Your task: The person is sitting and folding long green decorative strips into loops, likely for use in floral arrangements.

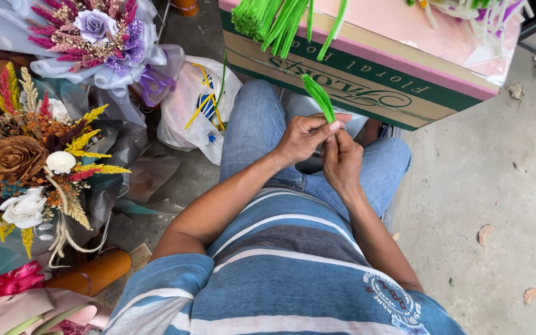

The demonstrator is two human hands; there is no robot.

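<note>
Both hands meet just below the cardboard box [342,80]. The left hand [302,136] pinches the green stem bundle [319,97] narrowly; its long axis rises toward the box. The right hand [341,162] closes on its base.

A long cardboard box [367,80] is lying across the top, just beyond the knees, tan-sided with a green lettered band and pink top. A white plastic bag [196,108] with yellow-blue markings is slumping on the floor at its left.
</note>
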